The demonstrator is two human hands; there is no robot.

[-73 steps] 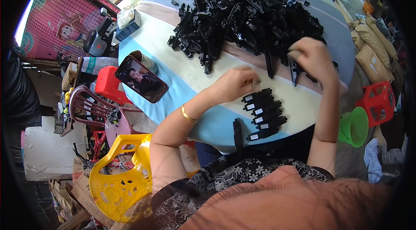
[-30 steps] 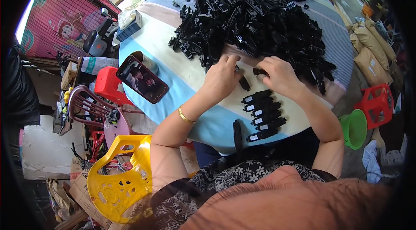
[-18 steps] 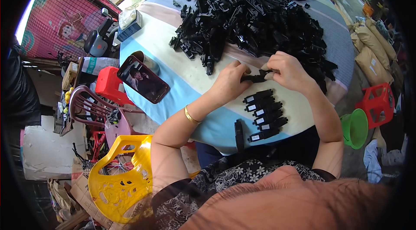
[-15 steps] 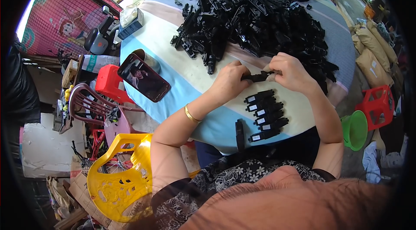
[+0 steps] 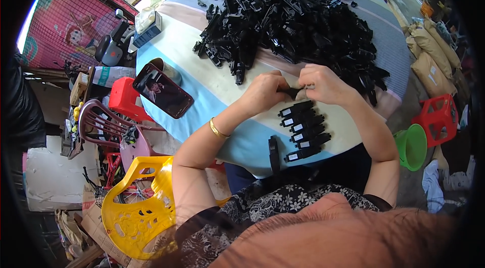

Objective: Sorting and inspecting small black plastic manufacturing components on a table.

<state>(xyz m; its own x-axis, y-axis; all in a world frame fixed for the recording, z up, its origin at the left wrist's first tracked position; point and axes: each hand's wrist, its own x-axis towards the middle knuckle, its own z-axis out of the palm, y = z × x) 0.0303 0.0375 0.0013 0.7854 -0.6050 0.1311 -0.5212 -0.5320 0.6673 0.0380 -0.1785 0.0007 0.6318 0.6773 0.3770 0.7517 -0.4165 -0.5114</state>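
Note:
My left hand [image 5: 264, 92] and my right hand [image 5: 322, 83] meet over the near part of a round table [image 5: 202, 81] covered in a blue, white and pink striped cloth. Between their fingertips they pinch one small black plastic part [image 5: 293, 92]. Just below the hands lies a neat row of several black parts with white labels [image 5: 304, 130]. One more black part [image 5: 274, 153] lies alone at the table's near edge. A big heap of loose black parts [image 5: 293, 15] fills the far half of the table.
A phone [image 5: 162, 91] leans on a grey cup at the table's left, its screen lit. A yellow plastic chair [image 5: 136, 212], a pink chair [image 5: 108, 129] and a red stool [image 5: 124, 100] stand at left. A green funnel [image 5: 411, 146] and red crate [image 5: 437, 116] sit right.
My right hand came back from the heap to meet my left hand. Both hands now hold one black part together above the labelled row.

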